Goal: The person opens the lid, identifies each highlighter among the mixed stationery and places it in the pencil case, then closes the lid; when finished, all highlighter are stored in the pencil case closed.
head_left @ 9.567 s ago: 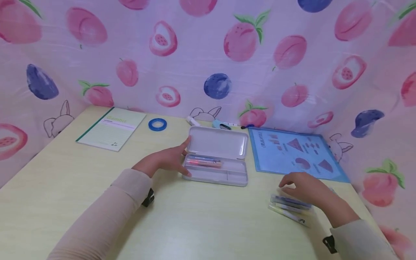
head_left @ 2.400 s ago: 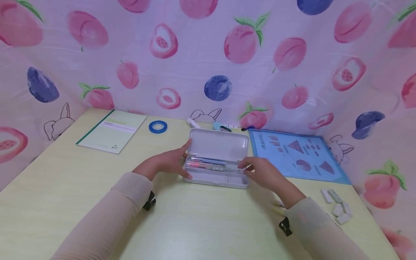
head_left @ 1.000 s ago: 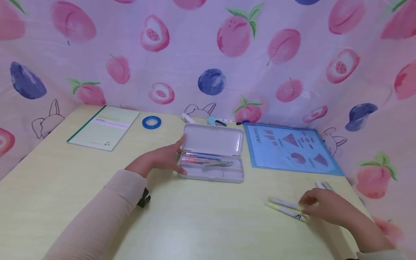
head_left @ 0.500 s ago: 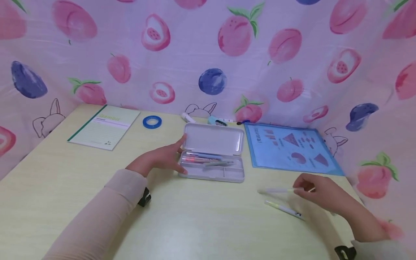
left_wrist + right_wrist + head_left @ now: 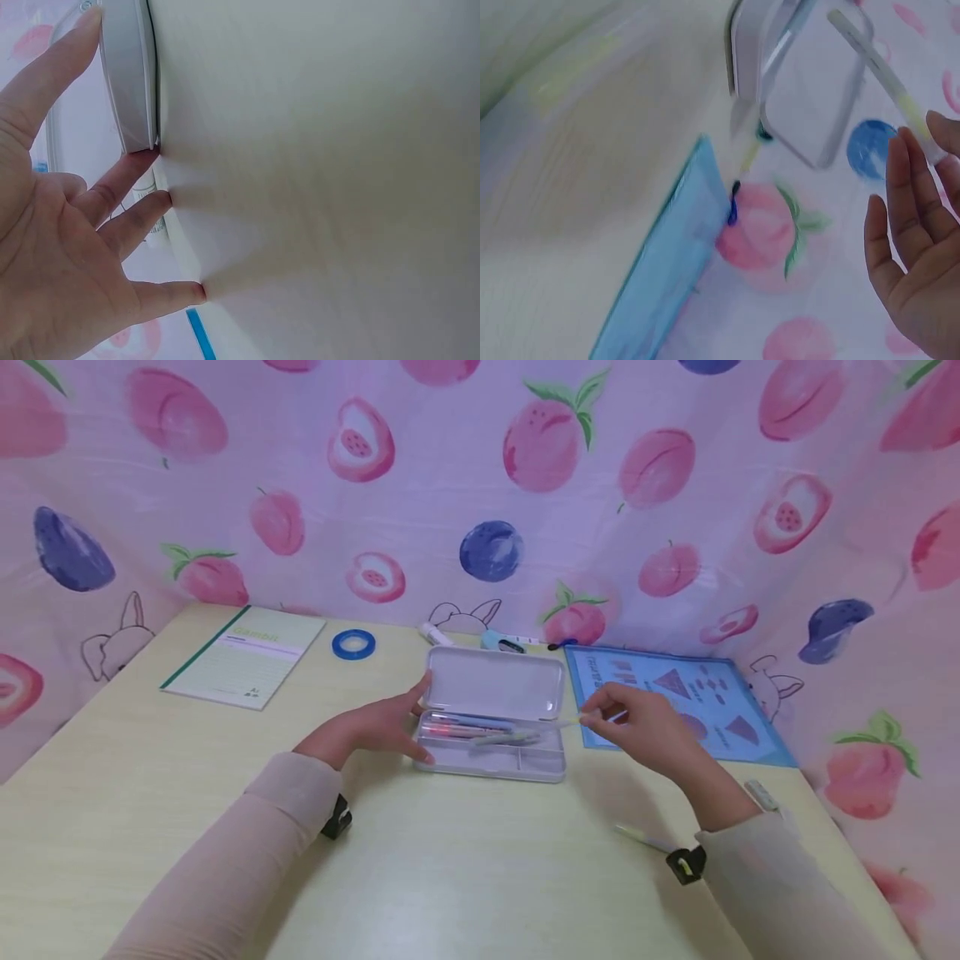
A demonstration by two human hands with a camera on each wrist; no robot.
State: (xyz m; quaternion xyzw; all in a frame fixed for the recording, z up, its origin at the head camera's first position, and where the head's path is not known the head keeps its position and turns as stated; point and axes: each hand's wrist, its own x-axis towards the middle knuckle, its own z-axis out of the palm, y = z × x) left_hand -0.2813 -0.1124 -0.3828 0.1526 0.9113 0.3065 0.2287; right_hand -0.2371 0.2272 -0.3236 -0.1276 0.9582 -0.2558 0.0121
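Note:
An open white pencil case [image 5: 471, 761] lies mid-table, its lid [image 5: 495, 683] tilted back. Several pens [image 5: 468, 727] lie in its rear compartment, one green-grey pen [image 5: 498, 737] slanting across the divider. My left hand [image 5: 378, 731] holds the case's left end, thumb at one edge and index finger [image 5: 112, 191] at the other; the remaining fingers touch the table. Above the case's right side, my right hand [image 5: 648, 731] pinches a slim white highlighter with a yellow band [image 5: 877, 67] by one end. Another yellow-and-white highlighter [image 5: 637, 835] lies on the table, partly hidden by the right wrist.
A blue document folder [image 5: 738, 731] lies right of the case. At the back left are a notebook [image 5: 243, 660] and a blue tape roll [image 5: 353, 645]. Behind the case lie a white tube [image 5: 435, 633] and a light-blue item [image 5: 492, 641]. An eraser [image 5: 761, 795] shows near the right sleeve.
Over the last second my right hand picked up one of two highlighters at the right and carried it left to the case. Earlier, other pens went into the case. The left hand stays put.

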